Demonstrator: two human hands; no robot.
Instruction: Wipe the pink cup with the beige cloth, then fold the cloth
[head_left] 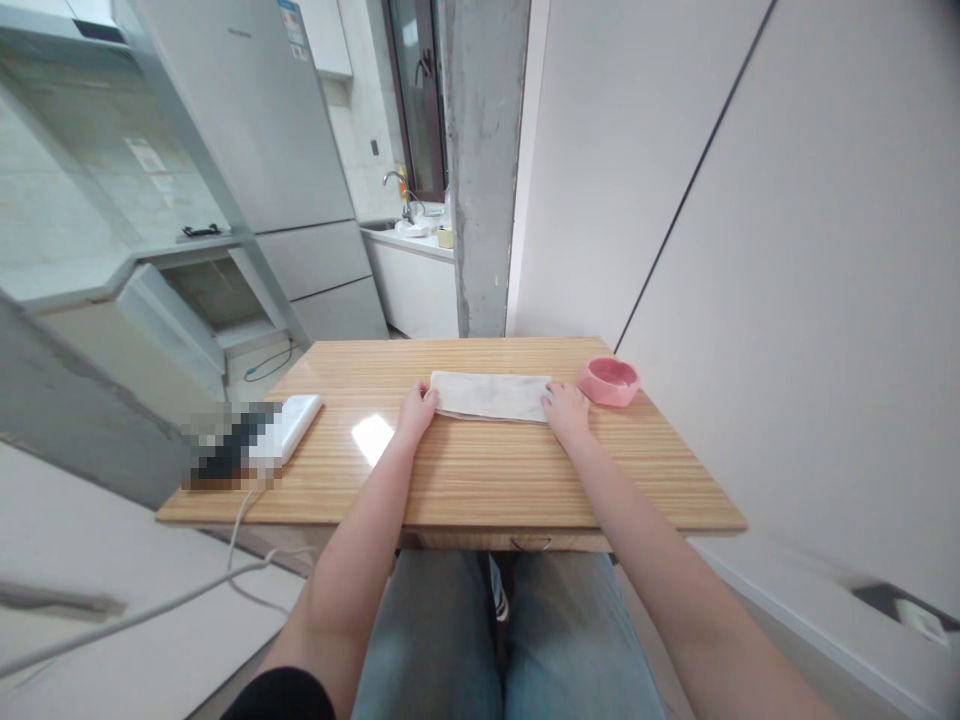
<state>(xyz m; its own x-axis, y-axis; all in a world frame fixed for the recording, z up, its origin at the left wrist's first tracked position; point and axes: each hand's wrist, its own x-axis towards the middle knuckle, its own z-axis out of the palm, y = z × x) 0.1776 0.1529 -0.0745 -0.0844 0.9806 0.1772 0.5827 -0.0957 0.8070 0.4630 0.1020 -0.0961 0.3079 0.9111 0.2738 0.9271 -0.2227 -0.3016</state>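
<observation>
Left hand [418, 410] and right hand [569, 412] seemed to pinch ends of pale cloth [491, 396]. Pink bowl [616, 392] sat near right hand; bump could have knocked it off surface [495, 480].

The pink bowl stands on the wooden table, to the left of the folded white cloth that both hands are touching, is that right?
Not quite: the head view shows the pink bowl to the right of the folded white cloth. It does stand on the wooden table.

Pink bowl [610, 383] on the wooden table [495, 480], silvery refrigerator [251, 120] and curved faucet [406, 197] beyond.
</observation>
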